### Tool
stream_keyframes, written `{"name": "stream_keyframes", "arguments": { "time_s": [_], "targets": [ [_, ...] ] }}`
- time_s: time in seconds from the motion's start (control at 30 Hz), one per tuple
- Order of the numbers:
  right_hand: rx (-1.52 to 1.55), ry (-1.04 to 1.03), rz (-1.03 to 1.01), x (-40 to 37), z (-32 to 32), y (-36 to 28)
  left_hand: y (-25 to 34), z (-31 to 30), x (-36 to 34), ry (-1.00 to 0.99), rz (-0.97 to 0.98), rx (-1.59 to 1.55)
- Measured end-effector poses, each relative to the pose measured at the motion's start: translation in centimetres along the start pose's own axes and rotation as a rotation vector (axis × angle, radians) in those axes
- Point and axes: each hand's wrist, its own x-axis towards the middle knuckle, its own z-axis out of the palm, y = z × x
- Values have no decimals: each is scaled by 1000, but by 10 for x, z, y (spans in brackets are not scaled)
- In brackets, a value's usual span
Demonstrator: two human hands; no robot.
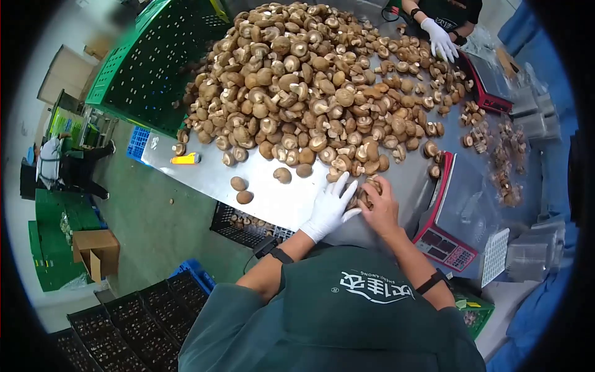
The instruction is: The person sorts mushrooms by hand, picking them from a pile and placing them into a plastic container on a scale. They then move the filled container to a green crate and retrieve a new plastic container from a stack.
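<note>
A large heap of brown shiitake mushrooms covers the metal table. At the heap's near edge, my left hand, in a white glove, lies with its fingers spread against the mushrooms. My bare right hand curls its fingers around a few shiitake mushrooms just beside the glove. The undersides of those mushrooms are partly hidden by my fingers. A few loose mushrooms lie apart, to the left of my left hand.
A red-framed scale stands right of my right hand, with another scale beyond. Bagged mushrooms lie at the right. A green crate tilts at the heap's left, near a yellow tool. A co-worker's gloved hand is across the table.
</note>
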Motion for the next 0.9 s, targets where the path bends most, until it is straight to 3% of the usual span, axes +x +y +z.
{"name": "stream_keyframes", "arguments": {
  "time_s": [0.07, 0.13, 0.2, 0.27, 0.3, 0.33, 0.37, 0.4, 0.47, 0.67, 0.7, 0.73, 0.77, 0.8, 0.83, 0.87, 0.9],
  "targets": [
    [55, 6, 75, 4, -14, -8, -11, -5, -1, 202, 113, -18],
    [192, 100, 104, 5, -27, -9, -16, -12, -6, 251, 105, -120],
    [253, 93, 148, 4, -37, -6, -19, -28, -15, 351, -120, -135],
    [232, 193, 43, 4, -66, -6, -38, -54, -16, 387, -102, 139],
    [191, 221, 47, 3, -83, -10, -54, -41, -22, 458, -380, -219],
    [221, 224, 97, 0, -101, -10, -66, -54, -19, 403, -425, -188],
    [137, 256, 60, -1, -121, -7, -59, -71, -15, 464, -348, 64],
    [74, 281, 89, -6, -143, 1, -59, -72, -15, 384, -505, 190],
    [30, 390, 145, -11, -170, 11, -105, -48, -33, 295, -339, 244],
    [-326, 619, 366, -50, -233, 78, -97, -52, -27, 356, -366, 73],
    [-402, 594, 378, -58, -239, 90, -85, -54, -25, 440, -337, 2],
    [-451, 561, 374, -63, -238, 103, -81, -62, -23, 398, -243, -191],
    [-427, 495, 427, -69, -236, 116, -84, -49, -37, 405, -341, -149],
    [-387, 433, 429, -76, -232, 131, -80, -45, -48, 585, -223, 24],
    [-432, 402, 419, -74, -230, 135, -66, -63, -58, 470, -301, 57],
    [-291, 417, 523, -74, -228, 131, -59, -70, -71, 482, -365, 108],
    [-336, 426, 438, -77, -228, 135, -56, -78, -85, 496, -408, 132]
  ]
}}
